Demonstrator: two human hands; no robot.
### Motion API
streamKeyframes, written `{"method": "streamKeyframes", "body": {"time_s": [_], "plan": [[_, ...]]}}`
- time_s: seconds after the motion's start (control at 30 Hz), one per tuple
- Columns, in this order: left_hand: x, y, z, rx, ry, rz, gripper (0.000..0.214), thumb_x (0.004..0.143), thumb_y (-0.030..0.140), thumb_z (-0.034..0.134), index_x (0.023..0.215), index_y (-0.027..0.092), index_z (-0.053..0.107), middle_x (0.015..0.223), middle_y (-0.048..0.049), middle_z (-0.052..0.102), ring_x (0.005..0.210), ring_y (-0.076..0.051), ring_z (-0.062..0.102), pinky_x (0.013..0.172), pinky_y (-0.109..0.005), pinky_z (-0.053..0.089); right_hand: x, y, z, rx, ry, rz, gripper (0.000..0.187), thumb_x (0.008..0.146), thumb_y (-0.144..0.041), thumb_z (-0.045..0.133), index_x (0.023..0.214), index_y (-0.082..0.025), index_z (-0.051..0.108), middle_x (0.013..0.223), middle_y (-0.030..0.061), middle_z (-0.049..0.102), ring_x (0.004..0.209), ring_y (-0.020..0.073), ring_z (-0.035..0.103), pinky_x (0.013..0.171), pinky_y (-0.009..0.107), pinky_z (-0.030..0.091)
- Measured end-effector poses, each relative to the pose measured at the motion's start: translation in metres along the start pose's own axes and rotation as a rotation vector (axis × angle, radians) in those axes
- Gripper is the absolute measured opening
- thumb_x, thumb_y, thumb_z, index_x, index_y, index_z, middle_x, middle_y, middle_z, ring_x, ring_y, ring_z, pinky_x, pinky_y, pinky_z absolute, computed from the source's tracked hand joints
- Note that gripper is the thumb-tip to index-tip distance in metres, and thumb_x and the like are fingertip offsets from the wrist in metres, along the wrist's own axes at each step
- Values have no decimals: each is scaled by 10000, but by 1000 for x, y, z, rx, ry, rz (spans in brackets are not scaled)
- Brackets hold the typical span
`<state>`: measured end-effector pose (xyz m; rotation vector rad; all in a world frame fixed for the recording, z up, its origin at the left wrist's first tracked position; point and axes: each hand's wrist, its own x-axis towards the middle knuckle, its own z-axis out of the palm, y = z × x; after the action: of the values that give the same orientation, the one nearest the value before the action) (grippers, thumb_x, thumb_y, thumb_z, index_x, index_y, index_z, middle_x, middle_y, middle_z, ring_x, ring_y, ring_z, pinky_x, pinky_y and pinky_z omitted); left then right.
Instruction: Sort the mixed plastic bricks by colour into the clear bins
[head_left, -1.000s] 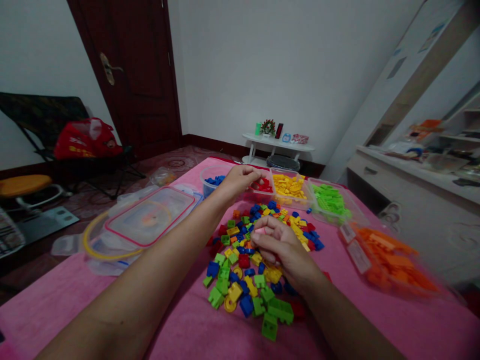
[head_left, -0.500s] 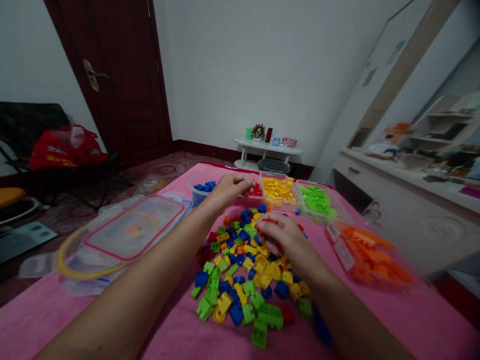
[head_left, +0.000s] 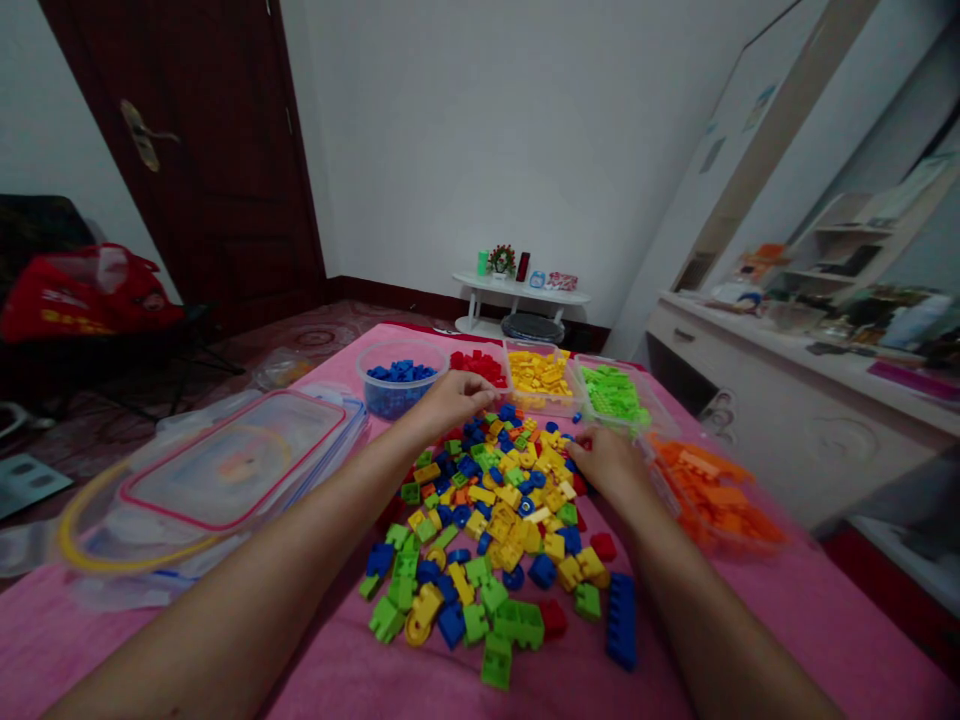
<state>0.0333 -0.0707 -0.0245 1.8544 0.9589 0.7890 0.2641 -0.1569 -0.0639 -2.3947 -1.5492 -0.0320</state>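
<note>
My left hand (head_left: 461, 398) hovers over the far left edge of a heap of mixed toy building bricks (head_left: 517, 530), just in front of the box of red bricks (head_left: 480, 368). Its fingers are loosely bent and a little apart, and no brick shows in them. At the right edge of the heap is my right hand (head_left: 606, 460), low over the cloth. The fingers there are curled together among the bricks, with their tips partly hidden, so what they hold cannot be made out. Green, yellow, blue, red and some orange pieces make up the heap.
Behind the heap stand a round tub of blue bricks (head_left: 401, 385), a box of yellow bricks (head_left: 540, 375) and a box of green bricks (head_left: 615, 393). A box of orange bricks (head_left: 712, 495) is at right. Stacked clear lids (head_left: 232, 470) lie left on the pink cloth (head_left: 322, 650).
My left hand has drawn back from over the red box toward the heap. My right hand has moved from above the heap to its right edge. The view has shifted slightly.
</note>
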Motion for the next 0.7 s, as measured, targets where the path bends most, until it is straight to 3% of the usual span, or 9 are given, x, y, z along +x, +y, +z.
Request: {"method": "streamKeyframes", "body": {"time_s": [0.17,0.3,0.47,0.57,0.7], "plan": [[0,-6,5,67,-29,105,261,762,338,534,748,115,668,707,-47,668,600,-127,582,527,-213,415,3,2,-10,-89,-138,-17,348,783,-474,503,819,-176,680,876,125,698,785,230,640,595,284,398],[0,-8,10,42,-57,150,239,757,315,541,719,114,664,723,-49,672,633,-133,591,586,-225,439,5,5,-13,-159,-221,-70,371,832,-415,416,823,-151,675,888,147,696,796,228,639,599,287,390],[-4,0,14,-161,-96,53,139,745,234,586,721,115,653,699,-33,641,565,-101,554,539,-205,425,4,8,-23,-197,-299,-107,236,778,-298,472,762,-166,668,862,128,698,766,213,638,596,281,392],[-10,11,16,-520,-144,-165,142,745,219,624,854,132,653,796,-40,654,590,-86,577,547,-185,439,-1,1,-39,-184,-186,-64,225,771,-340,505,749,-176,658,865,137,695,799,251,634,609,307,400],[-17,21,25,-1086,-246,-503,223,826,295,530,984,144,574,914,-102,645,766,-161,650,713,-281,514,-16,-29,-57,126,162,-186,283,833,-392,467,897,-175,638,897,106,688,837,249,625,701,335,424]]}}
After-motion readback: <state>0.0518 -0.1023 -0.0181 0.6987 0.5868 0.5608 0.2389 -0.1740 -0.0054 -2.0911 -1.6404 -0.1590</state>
